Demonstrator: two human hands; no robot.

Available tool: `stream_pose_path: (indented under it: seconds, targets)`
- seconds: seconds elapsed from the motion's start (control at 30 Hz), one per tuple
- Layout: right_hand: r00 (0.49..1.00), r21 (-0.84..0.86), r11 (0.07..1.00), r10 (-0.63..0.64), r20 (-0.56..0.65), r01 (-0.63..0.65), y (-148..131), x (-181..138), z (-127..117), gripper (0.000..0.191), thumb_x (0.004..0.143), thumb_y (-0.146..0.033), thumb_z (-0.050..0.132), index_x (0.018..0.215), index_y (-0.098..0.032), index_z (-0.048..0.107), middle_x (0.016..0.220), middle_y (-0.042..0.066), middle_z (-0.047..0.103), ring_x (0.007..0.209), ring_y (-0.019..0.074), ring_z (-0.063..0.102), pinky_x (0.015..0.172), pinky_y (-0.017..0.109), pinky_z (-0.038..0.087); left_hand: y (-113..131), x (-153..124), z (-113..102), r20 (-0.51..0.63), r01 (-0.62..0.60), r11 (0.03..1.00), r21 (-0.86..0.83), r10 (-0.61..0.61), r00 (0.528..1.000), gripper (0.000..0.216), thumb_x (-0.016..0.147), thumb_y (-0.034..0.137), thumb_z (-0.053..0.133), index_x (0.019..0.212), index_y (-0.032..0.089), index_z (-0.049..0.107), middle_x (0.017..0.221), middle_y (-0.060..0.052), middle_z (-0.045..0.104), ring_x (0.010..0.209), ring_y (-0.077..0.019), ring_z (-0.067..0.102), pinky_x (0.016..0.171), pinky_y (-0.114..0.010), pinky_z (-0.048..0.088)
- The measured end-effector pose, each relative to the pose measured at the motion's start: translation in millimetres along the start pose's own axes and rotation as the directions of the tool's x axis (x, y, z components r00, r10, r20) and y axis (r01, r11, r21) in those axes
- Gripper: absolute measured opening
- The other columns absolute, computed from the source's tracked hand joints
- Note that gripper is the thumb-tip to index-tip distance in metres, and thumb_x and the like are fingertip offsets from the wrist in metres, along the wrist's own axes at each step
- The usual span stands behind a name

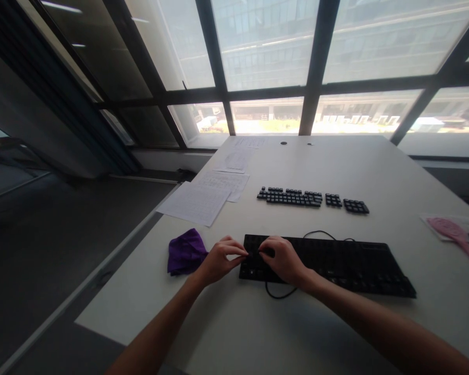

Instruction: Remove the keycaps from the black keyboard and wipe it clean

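Observation:
A black keyboard [347, 260] lies on the white table in front of me, its upper rows dark and seemingly without caps. At its left end, my left hand [222, 258] pinches thumb and fingertips together over the edge. Just to the right, my right hand [283, 259] is closed in a pinch, its fingertips on the keyboard's left part. Anything between the fingers of either hand is too small or hidden to make out. Beyond the keyboard, loose black keycaps [291, 198] stand in grouped rows, with smaller blocks of keycaps [355, 207] to their right.
A crumpled purple cloth [185, 252] lies left of my left hand. Printed paper sheets [197, 203] run along the table's left edge. A black cable [279, 297] loops out under the keyboard. A pink handled object [451, 232] rests at the far right. Windows stand behind the table [336, 161].

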State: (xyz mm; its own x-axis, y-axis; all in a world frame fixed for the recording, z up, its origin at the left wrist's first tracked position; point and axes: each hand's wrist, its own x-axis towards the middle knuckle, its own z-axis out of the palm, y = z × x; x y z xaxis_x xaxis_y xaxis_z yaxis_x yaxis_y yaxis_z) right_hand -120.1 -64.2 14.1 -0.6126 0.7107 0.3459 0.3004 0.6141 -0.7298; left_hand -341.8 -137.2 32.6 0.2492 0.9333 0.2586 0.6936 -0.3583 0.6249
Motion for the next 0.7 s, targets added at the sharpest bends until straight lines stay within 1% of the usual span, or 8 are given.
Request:
stream_pose_path:
  seconds: [0.13,0.3,0.43,0.5,0.6,0.7]
  targets:
    - [0.999,0.011,0.999,-0.045,0.003,0.045,1,-6,10,0.013,0.080,-0.007,0.070,0.082,-0.020,0.072,0.084,0.004,0.072,0.082,0.0196,0.064,0.079,0.032,0.050,-2,0,1,0.036,-0.058,0.996,0.073,0.055,0.998,0.014,0.089,0.021,0.067,0.096,0.027,0.077,0.094,-0.004,0.074,0.087,-0.0179,0.060,0.080,-0.033,0.051]
    - [0.994,-0.019,0.995,-0.101,0.042,0.102,2,-7,14,0.014,0.081,-0.006,0.069,0.083,-0.020,0.071,0.085,0.004,0.071,0.084,0.0196,0.062,0.081,0.032,0.050,4,1,-3,0.083,-0.106,0.978,0.177,0.093,0.992,0.015,0.090,0.021,0.065,0.096,0.027,0.077,0.095,-0.004,0.073,0.087,-0.0187,0.058,0.079,-0.033,0.051]
    - [0.983,-0.059,0.983,-0.170,0.071,0.174,1,-7,15,0.014,0.087,-0.009,0.064,0.083,-0.020,0.071,0.086,0.005,0.070,0.087,0.0198,0.061,0.080,0.031,0.051,10,2,-4,0.100,-0.145,0.946,0.289,0.121,0.988,0.020,0.092,0.018,0.061,0.098,0.028,0.076,0.094,-0.005,0.073,0.087,-0.0195,0.058,0.078,-0.035,0.050]
    - [0.972,-0.093,0.971,-0.212,0.100,0.222,0,-7,16,0.018,0.090,-0.011,0.060,0.079,-0.019,0.071,0.088,0.006,0.070,0.087,0.0195,0.060,0.080,0.031,0.051,13,0,-4,0.108,-0.160,0.928,0.338,0.131,0.986,0.023,0.092,0.016,0.058,0.101,0.028,0.076,0.096,-0.005,0.072,0.088,-0.0201,0.058,0.080,-0.036,0.050]
    - [0.960,-0.156,0.952,-0.243,0.141,0.264,-3,-8,15,0.022,0.093,-0.013,0.057,0.076,-0.019,0.069,0.089,0.007,0.068,0.087,0.0193,0.059,0.081,0.031,0.050,17,-7,-1,0.116,-0.147,0.918,0.367,0.112,0.987,0.025,0.091,0.014,0.058,0.107,0.027,0.073,0.104,-0.005,0.071,0.096,-0.0220,0.058,0.085,-0.039,0.050]
    - [0.961,-0.210,0.942,-0.233,0.151,0.262,-6,-11,13,0.018,0.093,-0.017,0.057,0.080,-0.018,0.069,0.092,0.007,0.068,0.090,0.0204,0.058,0.085,0.034,0.049,21,-17,7,0.085,-0.104,0.912,0.396,0.076,0.993,0.028,0.089,0.017,0.060,0.114,0.025,0.070,0.114,-0.006,0.069,0.105,-0.0253,0.056,0.093,-0.044,0.049]
